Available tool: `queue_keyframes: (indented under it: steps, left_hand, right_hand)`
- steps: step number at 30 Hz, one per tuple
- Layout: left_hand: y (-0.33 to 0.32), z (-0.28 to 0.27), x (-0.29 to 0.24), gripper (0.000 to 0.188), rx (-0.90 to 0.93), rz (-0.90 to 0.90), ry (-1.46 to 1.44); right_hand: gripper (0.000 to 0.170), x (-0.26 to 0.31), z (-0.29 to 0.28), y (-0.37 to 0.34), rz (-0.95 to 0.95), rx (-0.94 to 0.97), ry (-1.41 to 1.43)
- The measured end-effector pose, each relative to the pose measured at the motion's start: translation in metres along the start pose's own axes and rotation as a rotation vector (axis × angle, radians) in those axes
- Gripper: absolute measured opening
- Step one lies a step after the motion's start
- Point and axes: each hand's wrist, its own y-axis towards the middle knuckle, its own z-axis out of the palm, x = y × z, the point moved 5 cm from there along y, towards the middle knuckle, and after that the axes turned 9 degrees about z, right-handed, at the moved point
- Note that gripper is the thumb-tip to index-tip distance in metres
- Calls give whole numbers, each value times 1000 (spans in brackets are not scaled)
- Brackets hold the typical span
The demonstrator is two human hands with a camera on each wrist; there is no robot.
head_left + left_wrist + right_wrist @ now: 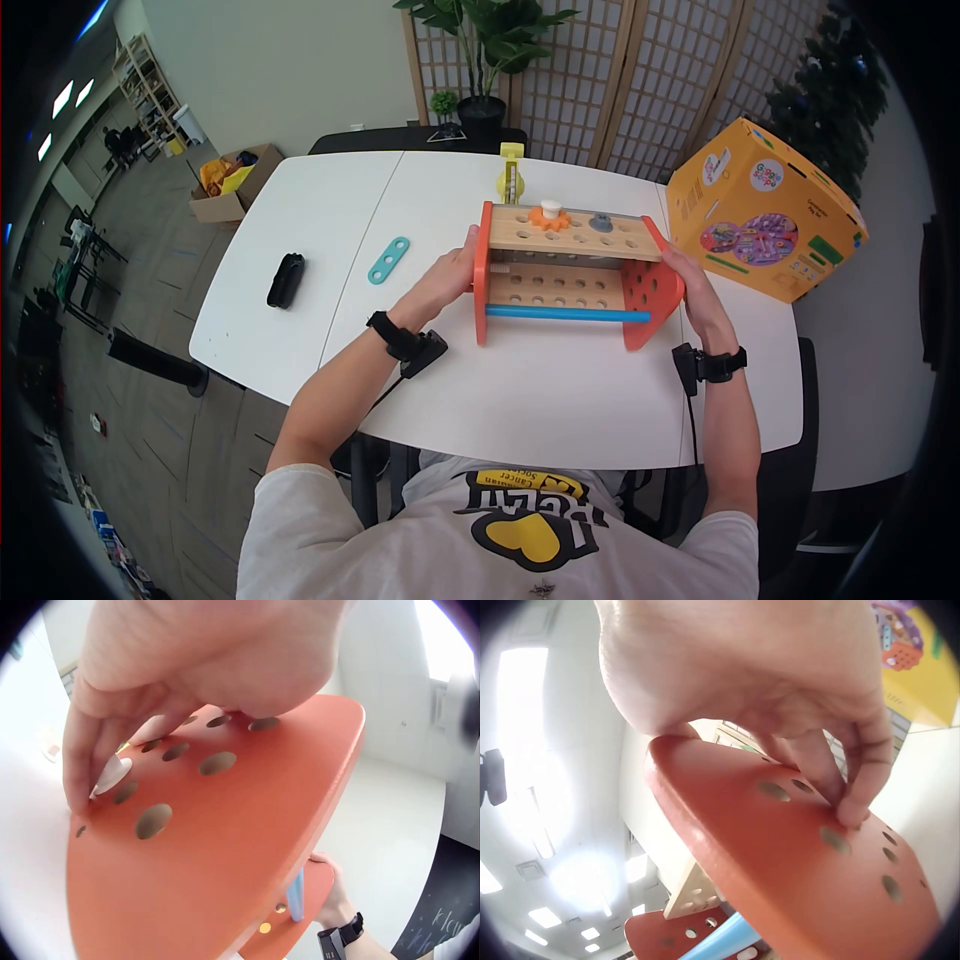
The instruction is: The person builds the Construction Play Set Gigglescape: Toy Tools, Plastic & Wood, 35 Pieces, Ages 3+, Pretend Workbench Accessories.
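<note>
Now left hand (452,280) and right hand (700,295) grip the toy (575,249) between them; that carton (220,209) holds yellow stuff (237,181).

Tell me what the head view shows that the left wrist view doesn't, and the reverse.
Only the head view shows the teal strip, the black case, the orange gear and the orange box. Only the left wrist view shows the holes in the left red panel and pale writing on a dark surface. Both show the left hand on that panel, the right hand on the right red panel and the blue rod.
</note>
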Motion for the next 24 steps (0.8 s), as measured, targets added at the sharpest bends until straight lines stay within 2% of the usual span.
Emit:
queue_keyframes:
  steps: [4, 8, 10, 11, 14, 17, 20, 21, 24]
  left_hand:
    - [5, -11, 0, 96, 26, -5, 345]
    - [13, -30, -1, 71, 1, 48, 578]
    - [21, -43, -2, 55, -7, 105, 670]
    - [27, -49, 4, 34, -5, 130, 725]
    - [34, -56, 22, 29, -21, 234, 886]
    - [36, -45, 31, 30, 79, 260, 958]
    - [37, -35, 35, 31, 83, 354, 1107]
    - [36, -34, 34, 30, 47, 393, 1060]
    - [28, -38, 17, 25, -73, 487, 895]
  right_hand:
    - [57, 2, -1, -6, 22, -62, 3]
    - [49, 6, -10, -7, -11, -185, -142]
    - [45, 19, -8, -14, -119, -280, -218]
    - [43, 28, -3, -18, -174, -326, -256]
    - [43, 54, 17, -32, -407, -424, -487]
    - [40, 72, 49, -41, -507, -351, -536]
    - [33, 75, 81, -39, -733, -246, -764]
    - [25, 73, 90, -41, -575, -206, -575]
    - [23, 67, 105, -39, -742, -149, -658]
